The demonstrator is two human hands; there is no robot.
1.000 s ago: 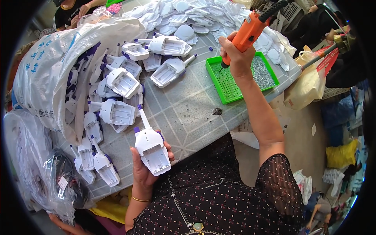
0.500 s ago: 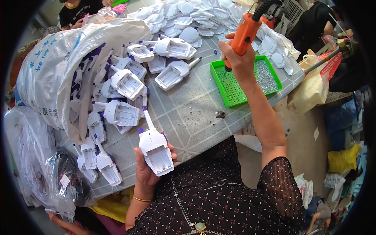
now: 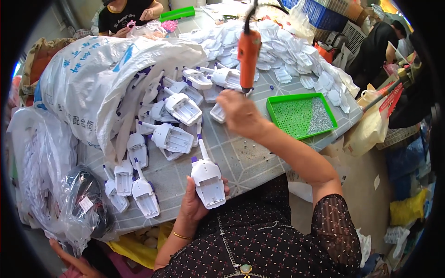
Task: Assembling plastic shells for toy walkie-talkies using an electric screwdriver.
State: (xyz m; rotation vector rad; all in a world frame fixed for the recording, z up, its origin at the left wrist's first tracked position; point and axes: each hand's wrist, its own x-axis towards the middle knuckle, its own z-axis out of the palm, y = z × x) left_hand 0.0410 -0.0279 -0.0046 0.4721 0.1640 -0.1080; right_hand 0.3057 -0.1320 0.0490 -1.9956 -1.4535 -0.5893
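Note:
A white plastic housing [image 3: 208, 183] with an open battery bay, a long stem and a purple button lies upright in my left hand [image 3: 193, 202], its fingers closed round the sides. An orange electric screwdriver [image 3: 249, 60] hangs point down from a black cord, its tip at the back of my right hand [image 3: 241, 113]. The fingers of that hand are curled and slightly blurred; whatever they may hold is hidden. Beyond it, a similar housing [image 3: 217, 112] is partly covered by the hand. To its right sits a green tray [image 3: 301, 134] of small metal screws.
Several white housings [image 3: 172, 139] lie left, spilling from a large woven sack [image 3: 92, 60]. White flat parts [image 3: 278, 48] are heaped at the back. Clear plastic bags [image 3: 41, 148] lean at the left edge. A person [image 3: 125, 18] works across the table [image 3: 241, 171].
My right hand has moved left and down from the green tray. The screwdriver, gripped before, now hangs upright above that hand. The view has shifted; my left hand still holds the housing.

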